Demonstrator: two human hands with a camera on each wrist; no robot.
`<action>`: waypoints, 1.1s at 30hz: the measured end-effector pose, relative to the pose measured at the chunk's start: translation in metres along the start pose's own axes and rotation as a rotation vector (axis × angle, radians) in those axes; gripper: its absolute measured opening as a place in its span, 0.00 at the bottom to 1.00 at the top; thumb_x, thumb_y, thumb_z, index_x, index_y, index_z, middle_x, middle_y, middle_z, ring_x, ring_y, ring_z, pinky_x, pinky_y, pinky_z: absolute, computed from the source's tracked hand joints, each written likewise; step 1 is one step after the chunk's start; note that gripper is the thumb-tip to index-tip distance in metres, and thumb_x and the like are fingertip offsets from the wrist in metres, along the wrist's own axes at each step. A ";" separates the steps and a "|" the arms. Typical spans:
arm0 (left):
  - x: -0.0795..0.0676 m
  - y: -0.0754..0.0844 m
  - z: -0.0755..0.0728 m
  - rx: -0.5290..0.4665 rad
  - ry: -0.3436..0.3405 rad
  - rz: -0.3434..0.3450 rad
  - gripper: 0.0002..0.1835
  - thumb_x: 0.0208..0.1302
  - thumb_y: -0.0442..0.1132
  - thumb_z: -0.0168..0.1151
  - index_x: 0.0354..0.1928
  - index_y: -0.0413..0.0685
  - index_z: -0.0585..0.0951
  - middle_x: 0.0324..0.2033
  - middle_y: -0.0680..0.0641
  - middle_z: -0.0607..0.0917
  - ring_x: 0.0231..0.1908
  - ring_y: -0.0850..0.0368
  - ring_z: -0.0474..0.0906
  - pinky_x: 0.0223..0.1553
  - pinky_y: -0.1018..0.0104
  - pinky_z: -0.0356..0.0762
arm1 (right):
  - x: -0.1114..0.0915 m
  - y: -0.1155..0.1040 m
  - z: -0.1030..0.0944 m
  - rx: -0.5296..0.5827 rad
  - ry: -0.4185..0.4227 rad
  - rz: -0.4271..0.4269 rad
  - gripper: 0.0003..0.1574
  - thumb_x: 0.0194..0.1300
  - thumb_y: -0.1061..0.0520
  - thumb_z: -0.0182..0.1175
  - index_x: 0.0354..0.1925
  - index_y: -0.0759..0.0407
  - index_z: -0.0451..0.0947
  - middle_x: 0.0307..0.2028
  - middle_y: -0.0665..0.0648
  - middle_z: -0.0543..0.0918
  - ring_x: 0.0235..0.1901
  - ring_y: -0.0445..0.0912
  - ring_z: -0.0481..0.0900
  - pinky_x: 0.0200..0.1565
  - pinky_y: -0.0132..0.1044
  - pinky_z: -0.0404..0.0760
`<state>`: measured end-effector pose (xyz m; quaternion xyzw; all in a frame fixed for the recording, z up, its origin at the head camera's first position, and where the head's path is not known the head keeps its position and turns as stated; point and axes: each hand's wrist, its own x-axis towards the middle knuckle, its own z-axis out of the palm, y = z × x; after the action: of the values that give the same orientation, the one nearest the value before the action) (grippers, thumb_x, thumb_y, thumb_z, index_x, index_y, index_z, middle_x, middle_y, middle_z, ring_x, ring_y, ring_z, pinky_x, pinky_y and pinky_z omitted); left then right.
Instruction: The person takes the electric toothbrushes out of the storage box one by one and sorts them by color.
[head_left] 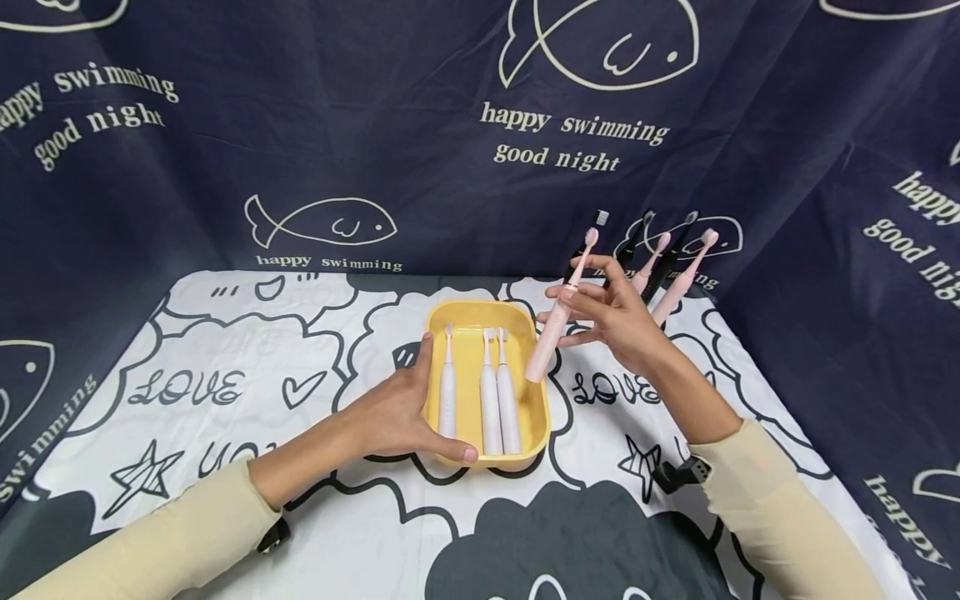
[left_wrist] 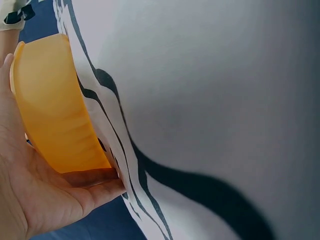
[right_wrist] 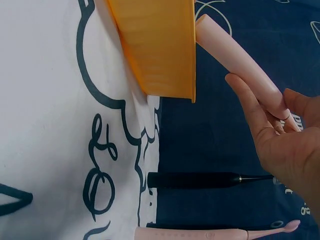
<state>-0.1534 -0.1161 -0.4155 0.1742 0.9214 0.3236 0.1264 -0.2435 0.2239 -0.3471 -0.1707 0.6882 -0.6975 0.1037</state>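
Observation:
My left hand [head_left: 393, 417] holds the near left corner of a yellow tray [head_left: 467, 392], thumb along the near rim and fingers against the left wall. Inside the tray, a white electric toothbrush [head_left: 447, 392] lies at the left and two more white electric toothbrushes [head_left: 491, 404] lie side by side at the right, heads away from me. Over the tray's right rim, my right hand [head_left: 626, 321] pinches a pink electric toothbrush [head_left: 551, 337] near its neck. Its head points up and its handle end slants down toward the tray, as the right wrist view [right_wrist: 240, 62] also shows.
Behind my right hand stand several upright toothbrushes, among them a pink one [head_left: 678, 287] and a black one [head_left: 663, 271]; the hand partly hides them. A white patterned cloth [head_left: 225, 342] covers the table. Dark blue printed curtains [head_left: 420, 125] hang behind and at both sides.

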 end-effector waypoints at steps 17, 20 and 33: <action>-0.001 0.002 -0.001 0.011 -0.012 -0.018 0.99 0.36 0.84 0.84 0.91 0.46 0.26 0.81 0.34 0.74 0.73 0.45 0.78 0.76 0.43 0.77 | -0.001 -0.005 -0.012 0.043 0.069 -0.086 0.26 0.88 0.63 0.58 0.73 0.49 0.60 0.54 0.48 0.94 0.50 0.49 0.97 0.41 0.52 0.96; -0.001 0.002 -0.001 0.011 -0.009 -0.017 0.99 0.36 0.84 0.84 0.91 0.45 0.27 0.80 0.34 0.75 0.72 0.46 0.78 0.75 0.44 0.77 | -0.001 -0.005 -0.015 0.041 0.089 -0.098 0.25 0.88 0.64 0.58 0.72 0.48 0.62 0.53 0.48 0.95 0.49 0.49 0.97 0.42 0.51 0.96; -0.001 0.001 0.000 0.009 -0.006 0.003 0.99 0.36 0.84 0.85 0.91 0.43 0.28 0.76 0.35 0.79 0.66 0.49 0.81 0.73 0.46 0.79 | 0.000 0.004 -0.025 0.026 0.214 -0.106 0.25 0.86 0.65 0.59 0.71 0.46 0.66 0.50 0.46 0.94 0.49 0.45 0.97 0.45 0.45 0.95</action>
<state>-0.1525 -0.1153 -0.4147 0.1771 0.9223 0.3190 0.1277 -0.2530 0.2467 -0.3513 -0.1299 0.6761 -0.7252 -0.0052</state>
